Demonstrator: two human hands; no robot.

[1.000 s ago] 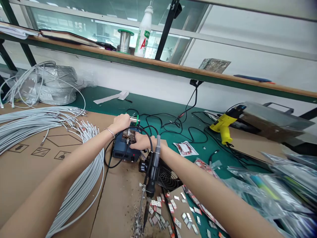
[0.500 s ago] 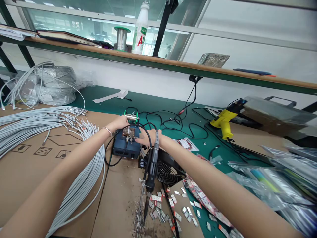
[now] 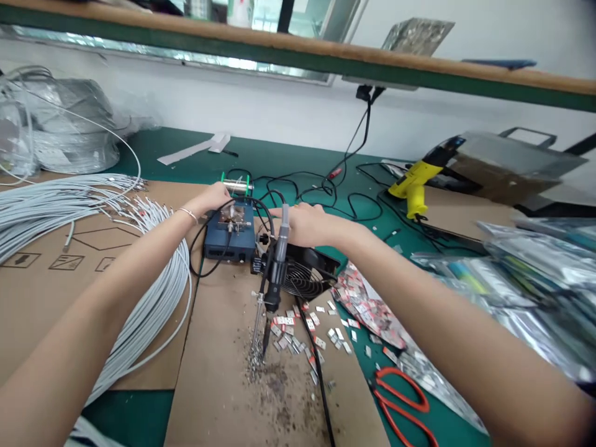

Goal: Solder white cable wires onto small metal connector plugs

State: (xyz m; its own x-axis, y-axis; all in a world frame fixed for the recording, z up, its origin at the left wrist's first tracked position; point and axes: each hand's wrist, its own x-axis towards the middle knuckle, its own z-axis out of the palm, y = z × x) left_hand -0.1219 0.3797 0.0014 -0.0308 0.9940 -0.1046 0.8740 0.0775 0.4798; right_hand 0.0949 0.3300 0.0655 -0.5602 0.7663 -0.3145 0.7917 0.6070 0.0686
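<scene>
My left hand is at the back left of a blue soldering unit, beside a small solder spool with green rims. Its fingers are curled together, and what they pinch is hidden. Just behind the upright soldering iron is my right hand, one finger stretched leftward, the others partly hidden. The iron stands in a clamp, tip down, with a thin metal guide tube alongside. A black cable loops from the unit. Small metal connector pieces lie right of the tip.
Bundled grey cables spread over cardboard on the left. A black fan sits behind the iron. Red-handled scissors, a bag of small parts, a yellow heat gun and plastic bags are on the right. A shelf crosses above.
The view has tilted down, bringing the red-handled scissors into sight. My right hand has drawn away from the blue unit toward the right, behind the iron. My left hand stays by the spool.
</scene>
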